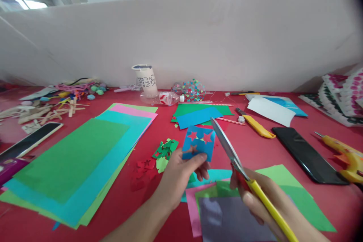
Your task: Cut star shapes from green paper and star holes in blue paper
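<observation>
My left hand [181,170] pinches a small piece of blue paper [202,147] between thumb and fingers. Star-shaped holes are cut through that piece, and the red table shows through them. In my right hand [258,196] is a pair of scissors [227,143] with yellow handles, its blades angled up and left beside the blue paper's right edge. The blades look nearly closed and no paper is between them. Left of my left hand lie green paper scraps [166,148] and red paper scraps [143,172], some with star cut-outs. Coloured sheets [227,211] lie beneath both hands.
A stack of coloured paper [73,159] covers the left side. A yellow utility knife [259,126], a black phone [306,155] and a yellow glue gun [344,155] lie right. Behind are a plastic bottle [161,98], a white cup [148,79] and wooden sticks [51,113] at far left.
</observation>
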{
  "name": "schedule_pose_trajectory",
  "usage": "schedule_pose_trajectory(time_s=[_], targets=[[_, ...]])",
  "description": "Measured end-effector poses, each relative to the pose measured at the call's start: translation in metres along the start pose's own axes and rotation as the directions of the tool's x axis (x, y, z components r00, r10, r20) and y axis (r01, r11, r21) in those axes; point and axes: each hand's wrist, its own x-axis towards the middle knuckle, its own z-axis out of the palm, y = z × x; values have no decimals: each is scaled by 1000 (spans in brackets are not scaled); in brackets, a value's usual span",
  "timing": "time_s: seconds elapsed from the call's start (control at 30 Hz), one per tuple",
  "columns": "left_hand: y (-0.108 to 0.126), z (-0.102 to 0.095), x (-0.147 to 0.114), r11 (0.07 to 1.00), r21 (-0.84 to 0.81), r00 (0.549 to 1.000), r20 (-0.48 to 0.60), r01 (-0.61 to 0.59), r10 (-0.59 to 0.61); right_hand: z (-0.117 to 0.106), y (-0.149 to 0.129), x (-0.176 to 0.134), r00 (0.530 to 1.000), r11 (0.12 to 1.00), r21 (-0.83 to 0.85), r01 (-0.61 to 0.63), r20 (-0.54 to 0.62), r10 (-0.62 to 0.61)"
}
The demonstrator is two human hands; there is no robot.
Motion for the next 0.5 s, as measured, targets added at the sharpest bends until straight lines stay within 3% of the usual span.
schedule_pose_trajectory(time_s=[0.1, 0.23, 0.5], targets=[[7, -4, 2, 995, -84, 993, -102, -61, 53, -6, 1, 2, 988, 984, -144, 103, 131, -84], [11, -7, 3, 988, -118, 987, -139, -101, 84, -8, 14, 5, 976, 945, -304, 117, 213, -53], [10, -10, 3, 989, -46, 980, -150, -141, 133, -9, 8, 5, 959, 970, -242, 28, 281, 42]])
